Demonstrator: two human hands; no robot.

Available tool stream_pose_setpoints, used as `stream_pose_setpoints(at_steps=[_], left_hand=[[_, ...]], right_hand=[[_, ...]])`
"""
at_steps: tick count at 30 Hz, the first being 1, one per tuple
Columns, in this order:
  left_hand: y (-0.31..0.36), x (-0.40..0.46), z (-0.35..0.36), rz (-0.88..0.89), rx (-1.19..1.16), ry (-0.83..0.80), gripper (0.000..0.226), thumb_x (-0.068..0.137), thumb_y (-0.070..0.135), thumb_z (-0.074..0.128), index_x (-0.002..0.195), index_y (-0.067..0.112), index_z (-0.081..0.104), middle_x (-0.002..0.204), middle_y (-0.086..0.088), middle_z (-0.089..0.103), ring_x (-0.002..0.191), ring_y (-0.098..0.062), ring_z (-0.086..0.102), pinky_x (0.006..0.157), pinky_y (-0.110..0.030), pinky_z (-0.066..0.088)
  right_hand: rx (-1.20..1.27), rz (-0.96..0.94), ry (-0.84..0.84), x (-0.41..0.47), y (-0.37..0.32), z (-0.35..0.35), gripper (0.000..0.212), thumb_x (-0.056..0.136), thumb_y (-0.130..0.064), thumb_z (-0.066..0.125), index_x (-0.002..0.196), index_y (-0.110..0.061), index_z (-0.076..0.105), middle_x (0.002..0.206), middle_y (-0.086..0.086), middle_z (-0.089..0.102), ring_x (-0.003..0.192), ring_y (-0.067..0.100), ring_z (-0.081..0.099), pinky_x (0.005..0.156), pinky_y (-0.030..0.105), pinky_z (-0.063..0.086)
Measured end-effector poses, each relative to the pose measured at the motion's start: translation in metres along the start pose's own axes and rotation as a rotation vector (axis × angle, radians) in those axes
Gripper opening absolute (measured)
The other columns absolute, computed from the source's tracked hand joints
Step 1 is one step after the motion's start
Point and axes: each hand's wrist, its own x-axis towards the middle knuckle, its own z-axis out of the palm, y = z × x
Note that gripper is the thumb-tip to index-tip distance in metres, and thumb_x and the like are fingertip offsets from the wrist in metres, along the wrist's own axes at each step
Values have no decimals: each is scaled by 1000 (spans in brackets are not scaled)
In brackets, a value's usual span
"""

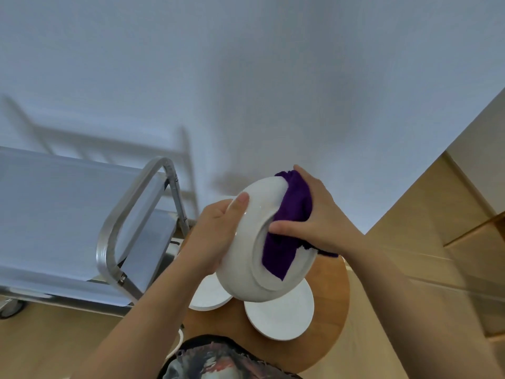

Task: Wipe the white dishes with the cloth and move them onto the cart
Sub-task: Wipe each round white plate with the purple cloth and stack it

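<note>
I hold a white bowl [246,258] tilted in the air above the round wooden table [332,305], its underside turned toward me. My left hand [216,231] grips its left rim, thumb over the edge. A purple cloth [287,228] is pressed against the bowl's base and far rim by my right hand [314,212]. Below the bowl two white plates lie flat on the table: one [278,315] at the front right, one [209,295] to the left, partly hidden by the bowl. The metal cart [68,214] stands to the left, its top shelf bare.
The cart's silver handle bar [123,217] rises between the shelf and the table. A white wall stands behind. Wooden cabinet fronts [464,228] run along the right. The floor is light wood. A white edge [179,340] shows by my left forearm.
</note>
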Motion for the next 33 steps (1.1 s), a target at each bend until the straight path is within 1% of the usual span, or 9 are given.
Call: stream_pose_setpoints(at_steps=[3,6,11,15,20,24,27,31,33], left_hand=[[3,-2,-1,55,134,-24,49,90,59,45,76,16,63,64,-1,66,54,-8,59,52,-18,47],[7,-1,-7,69,110,-61,52,83,60,47,76,12,64,65,-3,66,56,-8,59,52,-18,47],[8,-1,-12,36,-159,-2,53,80,61,59,85,9,71,86,-20,71,73,-24,66,70,-41,55],[12,1,-7,-8,-311,176,41,89,49,50,59,33,73,60,8,69,52,-3,64,44,-15,48],[18,5,2,-27,-477,312,38,93,46,51,66,28,73,62,14,70,54,2,65,42,-14,47],[19,5,-8,54,-390,48,29,87,55,50,73,47,73,78,13,74,72,-1,70,57,-20,53],[23,7,-19,-2,-415,-198,32,81,50,50,92,34,75,92,4,75,85,-12,71,64,-25,56],[24,6,-19,-94,-528,-246,31,86,37,60,106,13,66,94,-9,74,81,-23,71,65,-33,58],[21,4,-20,-93,-533,-242,34,81,33,55,105,12,66,93,-10,73,79,-24,71,64,-33,58]], right_hand=[[-138,-79,-88,-3,4,-5,107,43,-68,78,131,-63,18,119,-53,27,114,-16,35,93,20,38],[-65,-31,-124,-1,12,-11,102,42,-63,82,123,-71,20,121,-49,33,113,-19,39,88,15,43],[231,27,-23,-1,29,-7,91,50,-54,82,126,-58,34,118,-35,51,107,-8,54,79,15,51],[528,154,114,-10,43,7,89,53,-50,84,131,-42,41,120,-12,62,109,13,61,85,35,54],[876,302,259,-15,42,42,80,52,-51,82,124,-35,50,114,-2,67,105,20,64,87,43,54],[910,328,251,-14,44,24,80,51,-52,84,123,-29,55,112,2,69,103,23,66,78,38,56],[845,280,185,-17,52,10,81,49,-52,87,120,-26,57,109,4,70,100,23,67,73,31,56],[691,295,169,-21,55,14,77,49,-62,83,117,-37,57,110,-5,70,103,21,66,88,44,53],[598,236,241,-26,52,14,72,53,-62,80,118,-45,55,110,-10,68,102,15,66,85,40,55]])
